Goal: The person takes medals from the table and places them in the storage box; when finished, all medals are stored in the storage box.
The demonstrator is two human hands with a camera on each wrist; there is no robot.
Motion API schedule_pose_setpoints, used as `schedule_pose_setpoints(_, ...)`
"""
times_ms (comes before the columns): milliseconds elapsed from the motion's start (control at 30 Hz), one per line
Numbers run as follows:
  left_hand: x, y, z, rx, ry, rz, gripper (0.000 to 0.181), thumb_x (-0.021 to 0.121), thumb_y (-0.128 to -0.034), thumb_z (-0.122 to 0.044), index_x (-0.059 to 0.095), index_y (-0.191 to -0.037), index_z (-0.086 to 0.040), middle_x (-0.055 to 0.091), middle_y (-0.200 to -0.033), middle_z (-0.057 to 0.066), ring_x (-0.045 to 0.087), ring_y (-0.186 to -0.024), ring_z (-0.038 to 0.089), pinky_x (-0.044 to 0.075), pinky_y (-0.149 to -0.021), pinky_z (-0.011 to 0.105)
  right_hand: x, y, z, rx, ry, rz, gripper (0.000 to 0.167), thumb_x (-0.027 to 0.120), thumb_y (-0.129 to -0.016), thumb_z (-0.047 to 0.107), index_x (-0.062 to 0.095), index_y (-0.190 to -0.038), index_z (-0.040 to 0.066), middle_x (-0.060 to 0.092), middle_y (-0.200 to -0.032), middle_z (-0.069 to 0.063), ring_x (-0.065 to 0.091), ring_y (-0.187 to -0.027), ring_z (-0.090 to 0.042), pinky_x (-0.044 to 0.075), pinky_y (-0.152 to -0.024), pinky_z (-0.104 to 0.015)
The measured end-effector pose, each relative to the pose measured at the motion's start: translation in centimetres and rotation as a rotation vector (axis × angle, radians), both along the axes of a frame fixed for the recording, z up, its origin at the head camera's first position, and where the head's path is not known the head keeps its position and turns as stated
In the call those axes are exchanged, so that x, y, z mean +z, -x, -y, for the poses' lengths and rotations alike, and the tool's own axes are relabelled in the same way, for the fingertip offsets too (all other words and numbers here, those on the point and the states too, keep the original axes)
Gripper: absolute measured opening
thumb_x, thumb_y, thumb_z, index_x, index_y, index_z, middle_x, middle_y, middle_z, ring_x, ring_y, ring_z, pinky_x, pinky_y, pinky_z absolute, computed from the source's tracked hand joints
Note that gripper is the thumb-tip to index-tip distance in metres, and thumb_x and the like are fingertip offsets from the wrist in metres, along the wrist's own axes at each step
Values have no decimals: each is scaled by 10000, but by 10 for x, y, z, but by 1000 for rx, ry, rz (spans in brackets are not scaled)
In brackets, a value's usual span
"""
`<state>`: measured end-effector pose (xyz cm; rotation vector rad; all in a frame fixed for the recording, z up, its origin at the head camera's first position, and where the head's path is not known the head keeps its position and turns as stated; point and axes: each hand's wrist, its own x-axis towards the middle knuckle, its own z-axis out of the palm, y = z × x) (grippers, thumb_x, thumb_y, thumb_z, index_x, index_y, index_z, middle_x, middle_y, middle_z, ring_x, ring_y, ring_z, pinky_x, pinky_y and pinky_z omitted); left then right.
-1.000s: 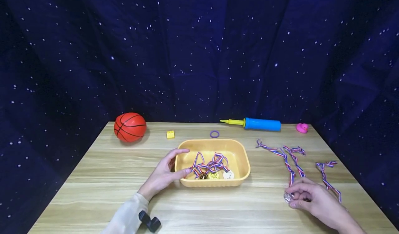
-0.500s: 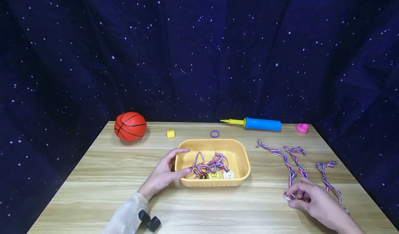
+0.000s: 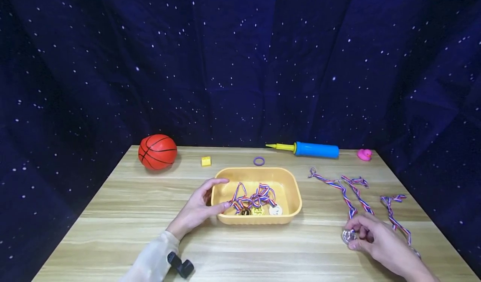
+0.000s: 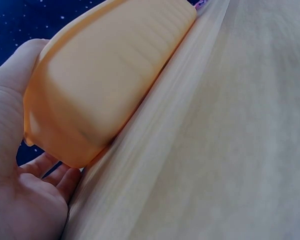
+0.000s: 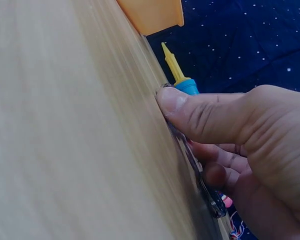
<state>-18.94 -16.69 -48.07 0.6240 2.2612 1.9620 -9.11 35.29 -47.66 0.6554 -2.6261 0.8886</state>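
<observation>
My left hand (image 3: 197, 211) grips the left end of a yellow-orange plastic basin (image 3: 293, 190), thumb and a finger over its rim. In the left wrist view, the basin's outer wall (image 4: 105, 75) rises beside the palm. Inside the basin lie a dark medal (image 3: 245, 212), a gold medal (image 3: 257, 211) and a silver medal (image 3: 275, 210), their striped ribbons (image 3: 259, 196) tangled. At the front right my right hand (image 3: 383, 242) pinches another silver medal (image 3: 348, 236) by its edge, low at the tabletop. That medal's ribbon (image 3: 346, 198) stretches away along the table.
Two more striped ribbons, a middle one (image 3: 357, 194) and a right one (image 3: 392, 215), lie near my right hand, which partly hides them. Along the back are a red basketball (image 3: 157, 151), yellow block (image 3: 206, 161), purple ring (image 3: 259, 161), blue hand pump (image 3: 316, 149) and pink duck (image 3: 364, 154).
The right hand's fingers have shifted slightly on the silver medal, and its face now shows at a somewhat different angle. My left hand and the basin have stayed in place.
</observation>
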Motion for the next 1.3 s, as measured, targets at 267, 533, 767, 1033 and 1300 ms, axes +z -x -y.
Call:
schedule_pose_setpoints(267,-1,0,1,-1,3,4,691,916,-923,-118,612,-1538,-201,482,-1683,83,460,-1570,372,312,-1320,601,1,-1,7,31,86,27,489,961,-789,-36,706,-1087,256,700,-914,146,621,-719,-15,495,-606,-181)
schedule_pose_setpoints(533,-1,1,1,6,17,22,697,921,-925,-144,606,-1545,-195,486,-1673,80,514,-1520,375,362,-1294,588,3,-1,14,23,130,30,437,880,-847,-118,759,-1088,225,715,-902,141,628,-764,-34,498,-633,-183)
schedule_pose_setpoints(767,2,1,1,10,15,16,692,922,-922,-143,615,-1536,-224,475,-1684,86,483,-1549,383,336,-1311,604,2,1,20,-21,157,-39,413,889,-841,-115,795,-1051,228,741,-883,133,608,-727,-19,467,-610,-169)
schedule_pose_setpoints(1033,1,1,2,7,12,22,712,917,-928,-137,592,-1561,-173,475,-1681,87,511,-1524,386,375,-1289,585,9,1,26,7,295,8,282,792,-940,-138,818,-1101,93,798,-1108,-34,725,-996,-27,588,-788,-155)
schedule_pose_setpoints(1300,0,1,0,-4,-6,23,746,915,-930,-132,561,-1586,-161,476,-1680,112,519,-1511,403,384,-1286,590,12,3,30,24,464,21,278,690,-965,-224,731,-1218,-113,800,-938,-92,765,-748,-128,635,-672,-250)
